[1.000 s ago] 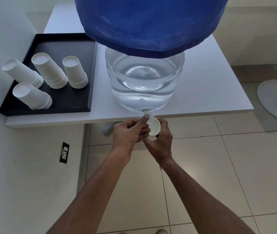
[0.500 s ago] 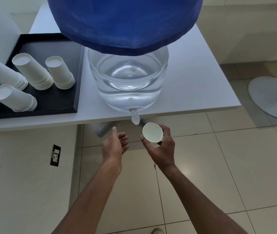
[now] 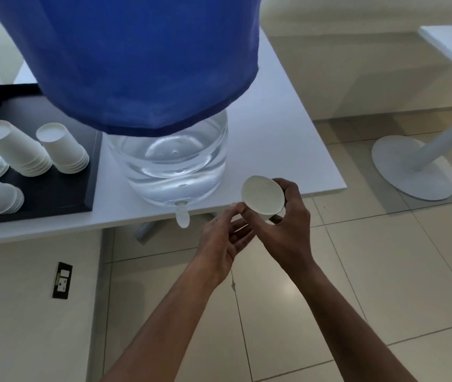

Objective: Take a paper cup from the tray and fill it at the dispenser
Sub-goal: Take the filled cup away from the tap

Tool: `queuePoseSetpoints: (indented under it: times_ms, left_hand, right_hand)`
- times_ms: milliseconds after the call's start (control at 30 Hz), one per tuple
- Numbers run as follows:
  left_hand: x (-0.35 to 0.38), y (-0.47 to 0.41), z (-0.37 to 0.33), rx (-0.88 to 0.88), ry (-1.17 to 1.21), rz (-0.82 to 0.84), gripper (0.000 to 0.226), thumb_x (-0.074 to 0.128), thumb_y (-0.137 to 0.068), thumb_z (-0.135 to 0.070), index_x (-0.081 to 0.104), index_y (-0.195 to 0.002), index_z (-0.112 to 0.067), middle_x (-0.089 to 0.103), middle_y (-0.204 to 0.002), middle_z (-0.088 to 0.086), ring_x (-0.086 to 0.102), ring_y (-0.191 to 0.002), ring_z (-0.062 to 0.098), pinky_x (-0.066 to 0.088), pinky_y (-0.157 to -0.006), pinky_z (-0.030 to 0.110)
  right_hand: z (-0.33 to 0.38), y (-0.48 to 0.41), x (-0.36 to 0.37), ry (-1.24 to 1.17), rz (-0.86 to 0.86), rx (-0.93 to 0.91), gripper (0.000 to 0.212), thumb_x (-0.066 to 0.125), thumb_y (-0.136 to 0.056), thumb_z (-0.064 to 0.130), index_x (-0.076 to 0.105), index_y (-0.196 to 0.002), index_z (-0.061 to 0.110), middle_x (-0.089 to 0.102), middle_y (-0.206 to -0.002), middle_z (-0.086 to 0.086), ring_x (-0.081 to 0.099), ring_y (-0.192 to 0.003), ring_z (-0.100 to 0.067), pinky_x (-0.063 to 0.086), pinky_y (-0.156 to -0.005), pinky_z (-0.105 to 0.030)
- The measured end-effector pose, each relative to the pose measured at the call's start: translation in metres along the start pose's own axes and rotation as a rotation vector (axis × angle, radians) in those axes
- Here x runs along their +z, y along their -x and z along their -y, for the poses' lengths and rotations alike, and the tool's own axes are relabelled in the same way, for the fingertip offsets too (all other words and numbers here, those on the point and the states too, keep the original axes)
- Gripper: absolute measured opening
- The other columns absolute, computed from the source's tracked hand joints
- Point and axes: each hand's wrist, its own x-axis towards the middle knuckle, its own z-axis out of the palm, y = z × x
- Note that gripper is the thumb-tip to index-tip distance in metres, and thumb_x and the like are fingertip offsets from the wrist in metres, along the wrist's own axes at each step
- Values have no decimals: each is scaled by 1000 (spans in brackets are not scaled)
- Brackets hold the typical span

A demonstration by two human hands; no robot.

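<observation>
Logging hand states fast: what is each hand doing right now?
Left hand: open, holding nothing.
Right hand: closed around the paper cup.

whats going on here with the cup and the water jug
A person is at a clear water dispenser jug under a blue cloth cover, on a white table. The right hand holds a white paper cup to the right of the small white tap, not under it. The open left hand is just below the cup, fingers near its base. Whether the cup holds water cannot be told. More white cup stacks lie on the black tray.
</observation>
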Motion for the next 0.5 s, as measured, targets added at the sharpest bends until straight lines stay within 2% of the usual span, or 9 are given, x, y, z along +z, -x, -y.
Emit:
queuePoseSetpoints:
  times_ms: [67, 167, 267, 367, 433, 500]
  left_hand:
    - [15, 2, -6, 2, 26, 40, 45, 70, -93, -33, 68, -126, -2, 80, -104, 18, 79, -89, 24, 66, -78, 33]
    - [36, 2, -15, 14, 49, 59, 36, 65, -100, -27, 69, -125, -2, 80, -104, 19, 80, -89, 25, 65, -80, 35]
    - [51, 1, -22, 28, 40, 69, 31, 65, -100, -24, 71, -122, -3, 81, -102, 18, 80, -88, 25, 66, -72, 32]
    - [63, -3, -27, 19, 33, 48, 27, 67, -100, -21, 73, -118, -1, 81, -99, 17, 80, -80, 22, 62, -61, 28]
    - [67, -9, -28, 17, 26, 25, 26, 68, -99, -18, 72, -118, 0, 80, -101, 18, 80, -80, 22, 61, -60, 27]
    - [68, -16, -27, 15, 19, 22, 24, 67, -100, -17, 73, -116, -1, 81, -103, 18, 80, -87, 23, 64, -67, 30]
  right_hand:
    - [9, -9, -10, -8, 3, -13, 62, 93, -78, 29, 56, -128, 19, 65, -112, 23, 66, -107, 2, 59, -75, -17]
    - [18, -22, -22, 2, -5, -41, 63, 93, -78, 28, 56, -128, 19, 65, -113, 22, 67, -108, -1, 62, -76, -21]
    - [21, -32, -29, 19, -11, -47, 64, 93, -78, 31, 56, -129, 21, 64, -115, 22, 66, -112, -5, 65, -81, -29]
    - [20, -42, -34, 50, -10, -59, 63, 93, -78, 33, 57, -128, 23, 64, -113, 27, 65, -110, 2, 63, -88, -31]
    - [15, -49, -36, 84, -10, -65, 63, 93, -77, 35, 58, -128, 23, 65, -112, 26, 66, -108, 1, 60, -89, -28]
    - [9, -53, -37, 119, -16, -60, 63, 93, -76, 39, 59, -127, 24, 67, -112, 22, 65, -106, 1, 56, -82, -19]
